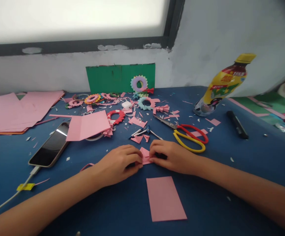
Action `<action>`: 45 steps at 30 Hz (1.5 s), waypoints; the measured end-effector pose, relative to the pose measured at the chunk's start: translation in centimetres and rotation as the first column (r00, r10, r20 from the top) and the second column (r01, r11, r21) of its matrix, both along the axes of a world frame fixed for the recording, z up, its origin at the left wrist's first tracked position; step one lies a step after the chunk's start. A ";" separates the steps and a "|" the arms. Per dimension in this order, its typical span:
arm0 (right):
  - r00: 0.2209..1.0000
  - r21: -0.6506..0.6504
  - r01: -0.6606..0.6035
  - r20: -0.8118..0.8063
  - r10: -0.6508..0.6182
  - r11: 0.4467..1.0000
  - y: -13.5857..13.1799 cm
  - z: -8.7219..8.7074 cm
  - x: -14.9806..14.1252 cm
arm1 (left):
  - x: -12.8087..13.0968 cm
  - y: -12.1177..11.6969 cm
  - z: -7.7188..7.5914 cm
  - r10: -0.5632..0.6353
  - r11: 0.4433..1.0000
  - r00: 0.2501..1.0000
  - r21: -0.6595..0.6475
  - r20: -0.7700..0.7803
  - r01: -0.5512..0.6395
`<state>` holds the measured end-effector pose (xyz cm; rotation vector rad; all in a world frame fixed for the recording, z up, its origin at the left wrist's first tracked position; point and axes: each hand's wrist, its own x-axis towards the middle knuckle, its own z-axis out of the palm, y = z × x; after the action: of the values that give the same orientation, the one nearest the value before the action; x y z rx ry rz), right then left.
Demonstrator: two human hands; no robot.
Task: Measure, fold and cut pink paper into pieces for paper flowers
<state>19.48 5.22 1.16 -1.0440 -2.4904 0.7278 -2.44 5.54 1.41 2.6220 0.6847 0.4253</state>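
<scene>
A small piece of folded pink paper (145,156) is pinched between both hands at the middle of the blue table. My left hand (122,164) grips its left edge, fingers closed. On the opposite edge, the thumb and fingers of my right hand (173,155) are closed too. Nearer to me lies a flat pink paper rectangle (166,199). Scissors (190,134) with one red and one yellow handle rest just beyond my right hand. Small pink folded triangles (137,139) and a blue-tipped compass-like tool (147,130) lie behind the hands.
A phone (50,144) on a white cable and stacked pink sheets (21,109) lie left. Folded paper rings (116,116) and scraps cover the back, before a green board (103,78). A yellow-labelled bottle (221,88) and black marker (237,124) are at right.
</scene>
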 end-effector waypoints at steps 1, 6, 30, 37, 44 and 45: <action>1.000 0.009 -0.008 0.013 0.008 1.000 0.0 0.1 0.0 | 0.1 0.0 0.0 0.042 0.999 0.999 -0.017 -0.002 -0.042; 0.998 0.038 0.058 0.030 -0.059 0.998 -0.2 0.0 -0.2 | 0.6 0.1 0.0 0.225 0.964 0.974 -0.149 0.026 -0.219; 0.993 0.013 -0.061 -0.103 0.062 0.998 -0.5 -0.5 0.3 | -0.2 0.4 -0.4 0.092 0.975 0.994 -0.209 0.055 -0.079; 0.949 0.024 -0.315 -0.024 0.316 0.949 0.1 0.1 1.4 | -1.6 -0.1 -0.3 -0.114 0.979 0.991 -0.160 0.070 0.124; 0.973 -0.127 -0.221 0.039 0.228 0.967 0.4 1.3 0.6 | -0.4 0.0 1.2 -0.049 0.978 0.995 -0.209 -0.087 0.030; 0.980 -0.144 -0.167 0.083 0.180 0.975 0.4 1.6 0.1 | -0.1 -0.1 1.4 -0.021 0.975 0.993 -0.221 -0.116 -0.005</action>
<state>19.59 5.58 2.72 -0.9342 -2.6715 0.9320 -2.50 5.48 2.78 2.4517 0.7151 0.1809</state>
